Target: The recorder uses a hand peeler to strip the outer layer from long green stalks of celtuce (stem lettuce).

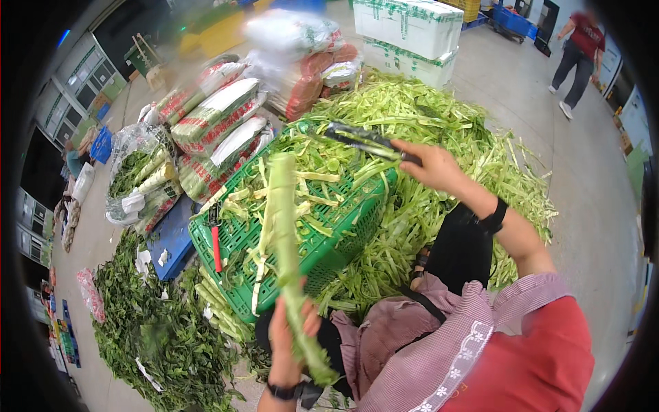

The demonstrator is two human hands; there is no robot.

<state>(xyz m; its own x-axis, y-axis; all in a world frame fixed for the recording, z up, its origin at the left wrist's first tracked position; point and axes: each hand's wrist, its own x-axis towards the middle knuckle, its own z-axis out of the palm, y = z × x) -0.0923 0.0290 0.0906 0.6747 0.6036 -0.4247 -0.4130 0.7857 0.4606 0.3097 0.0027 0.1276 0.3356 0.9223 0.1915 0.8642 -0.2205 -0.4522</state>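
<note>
My left hand (292,333) is wrapped round the lower part of a long pale-green celtuce stem (281,213), which stands tilted upright with its peeled-looking upper end over the crate. In my right hand (434,166) is a black-handled peeler (364,139), raised to the right of the stem and apart from it; some green strips hang beside it. Between my knees and the sacks sits a green plastic crate (347,250), strewn with peelings (319,199). A red-handled tool (217,248) lies at the crate's left side, its head partly hidden among peelings.
A large heap of peelings (453,117) spreads behind and right of the crate. Dark leaves (161,329) pile at the left, beside a blue board (171,237). Filled sacks (220,117) and white foam boxes (408,31) stand beyond. A person (580,55) walks at the far right.
</note>
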